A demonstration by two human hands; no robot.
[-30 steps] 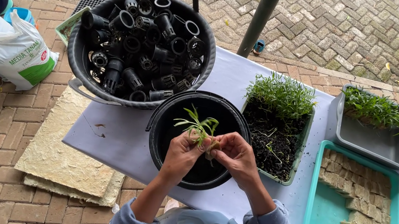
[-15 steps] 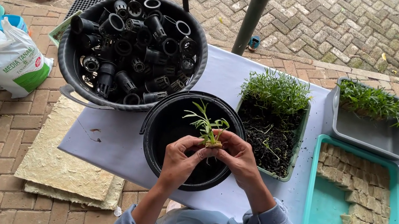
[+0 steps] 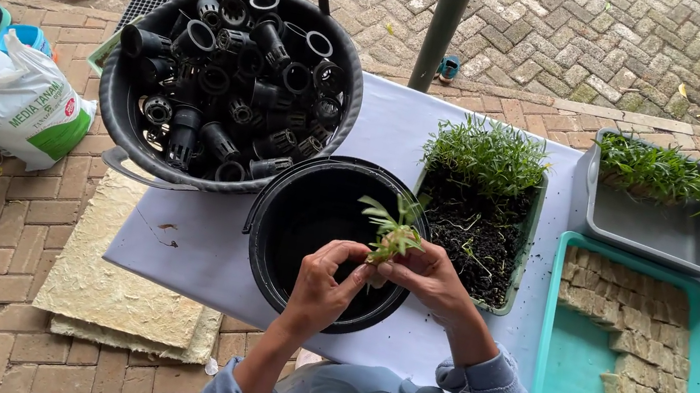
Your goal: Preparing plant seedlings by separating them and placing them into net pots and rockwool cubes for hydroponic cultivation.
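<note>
Your left hand [image 3: 324, 285] and right hand [image 3: 424, 277] pinch a seedling [image 3: 392, 230]: light, limp, fragile; grip its base.

The bucket [image 3: 308, 218] and tub [image 3: 134, 127] look like smooth, glossy black plastic. The tray [image 3: 565, 356] is shiny teal plastic, the sponge blocks [image 3: 648, 370] rough and matt, and the paving [image 3: 585, 37] coarse brick.

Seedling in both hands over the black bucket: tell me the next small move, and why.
Probably reach for a net cup from the big black tub. The left hand and right hand pinch the seedling at its base above the black bucket, and no cup is around it yet.
</note>
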